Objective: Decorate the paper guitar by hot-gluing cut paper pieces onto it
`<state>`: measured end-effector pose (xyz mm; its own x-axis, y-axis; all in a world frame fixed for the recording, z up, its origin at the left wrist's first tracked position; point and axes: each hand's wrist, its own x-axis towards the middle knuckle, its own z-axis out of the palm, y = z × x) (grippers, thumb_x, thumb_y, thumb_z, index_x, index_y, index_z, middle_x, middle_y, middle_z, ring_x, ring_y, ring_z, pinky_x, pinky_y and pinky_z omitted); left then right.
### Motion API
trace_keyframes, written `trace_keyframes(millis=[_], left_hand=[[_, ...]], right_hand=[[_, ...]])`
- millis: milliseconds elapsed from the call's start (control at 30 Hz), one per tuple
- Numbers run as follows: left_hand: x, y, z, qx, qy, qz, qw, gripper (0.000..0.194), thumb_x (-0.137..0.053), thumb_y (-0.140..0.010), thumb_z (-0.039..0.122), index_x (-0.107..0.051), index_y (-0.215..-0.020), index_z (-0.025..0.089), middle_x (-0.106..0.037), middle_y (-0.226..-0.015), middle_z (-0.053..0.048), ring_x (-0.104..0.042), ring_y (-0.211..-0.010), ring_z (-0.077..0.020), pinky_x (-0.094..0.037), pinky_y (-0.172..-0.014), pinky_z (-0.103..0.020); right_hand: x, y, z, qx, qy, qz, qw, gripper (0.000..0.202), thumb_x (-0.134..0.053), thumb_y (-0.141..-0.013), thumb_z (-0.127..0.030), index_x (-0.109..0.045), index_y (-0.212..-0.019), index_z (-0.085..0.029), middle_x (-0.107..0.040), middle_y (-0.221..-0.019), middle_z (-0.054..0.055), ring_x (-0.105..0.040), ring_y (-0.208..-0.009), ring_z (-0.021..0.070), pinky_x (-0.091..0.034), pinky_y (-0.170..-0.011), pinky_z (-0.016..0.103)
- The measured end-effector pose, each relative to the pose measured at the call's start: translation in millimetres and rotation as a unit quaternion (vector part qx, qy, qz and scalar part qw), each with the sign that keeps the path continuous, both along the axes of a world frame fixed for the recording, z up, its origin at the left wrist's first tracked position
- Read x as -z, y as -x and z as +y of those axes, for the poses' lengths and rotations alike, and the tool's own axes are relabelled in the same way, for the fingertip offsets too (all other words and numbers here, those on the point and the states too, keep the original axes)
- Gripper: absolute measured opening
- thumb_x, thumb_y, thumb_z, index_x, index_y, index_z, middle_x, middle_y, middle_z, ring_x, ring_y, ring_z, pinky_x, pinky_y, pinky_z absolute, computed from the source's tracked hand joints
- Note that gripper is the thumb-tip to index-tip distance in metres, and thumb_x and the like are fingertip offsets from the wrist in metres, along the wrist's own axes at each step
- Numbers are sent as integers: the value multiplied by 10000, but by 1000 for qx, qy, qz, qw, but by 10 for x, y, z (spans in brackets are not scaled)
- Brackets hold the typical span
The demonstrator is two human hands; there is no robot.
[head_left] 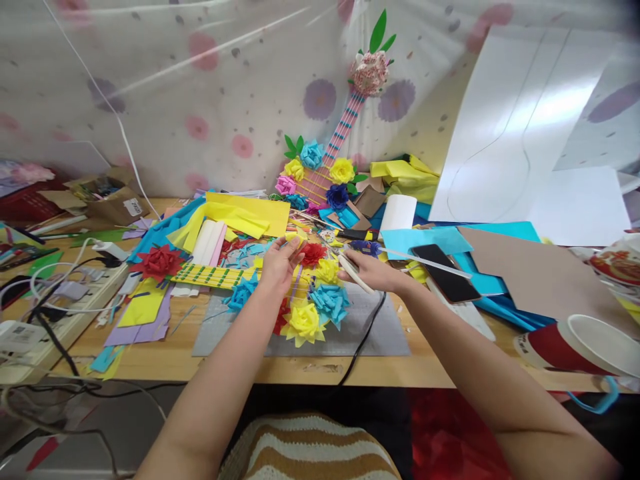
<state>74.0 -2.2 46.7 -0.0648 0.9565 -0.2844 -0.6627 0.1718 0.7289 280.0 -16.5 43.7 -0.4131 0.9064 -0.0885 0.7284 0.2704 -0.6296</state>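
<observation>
A paper guitar [220, 275] with a yellow striped neck lies flat on a grey cutting mat [370, 333], its body covered with paper flowers. My left hand [281, 262] rests on that body, pinching a small yellow paper piece [296, 236] beside a red paper flower [313, 253]. My right hand [373, 270] grips a white glue gun [353, 272] whose black cord runs off the table's front edge. Yellow [303, 323] and blue flowers [331, 301] lie just below both hands.
A second flower-covered paper guitar [334, 155] leans upright on the back wall. Coloured paper sheets, a phone [445, 272], a white paper roll [399, 213], a red cup [575, 343] lying at right, a power strip [65, 313] and cables at left.
</observation>
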Motion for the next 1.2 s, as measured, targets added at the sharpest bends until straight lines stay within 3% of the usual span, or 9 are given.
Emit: trace_keyframes(millis=[100,200,333,500,733,1000,1200], left_hand=[[33,-32,-44,-17,29,-24,999,200,-629,-759,27,-483,-781,161,-635,-658,32,-642,-599,-61,-451,-495,-123],[62,-69,-49,-20,48,-13,999,170,-621,-771,32,-503,-780,154,-634,-654,27,-618,-551,-53,-450,-480,-127],[80,-95,-27,-23,60,0,998,180,-642,-758,42,-500,-763,152,-628,-641,24,-592,-508,-55,-443,-455,-141],[105,-86,-21,-33,63,1,997,232,-664,-734,39,-469,-727,164,-629,-645,19,-603,-519,-66,-425,-445,-142],[100,-88,-32,-60,77,3,995,328,-719,-664,16,-436,-719,174,-616,-659,37,-624,-549,-73,-402,-438,-135],[143,-70,-18,-49,76,15,996,371,-756,-640,57,-418,-728,183,-640,-688,39,-641,-607,-76,-388,-455,-140],[116,-61,-18,-45,68,30,996,413,-793,-603,94,-409,-722,186,-610,-640,64,-625,-581,-64,-371,-455,-139]], right_hand=[[-96,6,9,-89,78,35,992,492,-500,-754,-677,-445,-808,-191,-495,-741,4,-472,-669,140,-386,-600,277],[-168,44,50,-130,146,79,978,531,-470,-756,-718,-434,-772,-189,-467,-682,-15,-463,-615,114,-391,-562,259],[-164,93,121,-171,163,115,965,537,-443,-781,-718,-414,-697,-189,-449,-608,-27,-437,-557,91,-373,-522,243],[-112,125,171,-167,181,141,959,540,-482,-759,-719,-411,-678,-190,-451,-562,-36,-420,-508,79,-345,-465,227],[-168,156,154,-152,193,144,959,550,-480,-744,-735,-396,-693,-194,-432,-543,-53,-396,-481,62,-327,-444,216],[-169,171,166,-138,168,116,969,550,-478,-731,-748,-406,-702,-203,-443,-552,-47,-414,-490,78,-333,-453,233],[-179,187,165,-129,195,138,962,540,-509,-729,-729,-404,-712,-199,-427,-550,-57,-398,-483,69,-326,-455,228]])
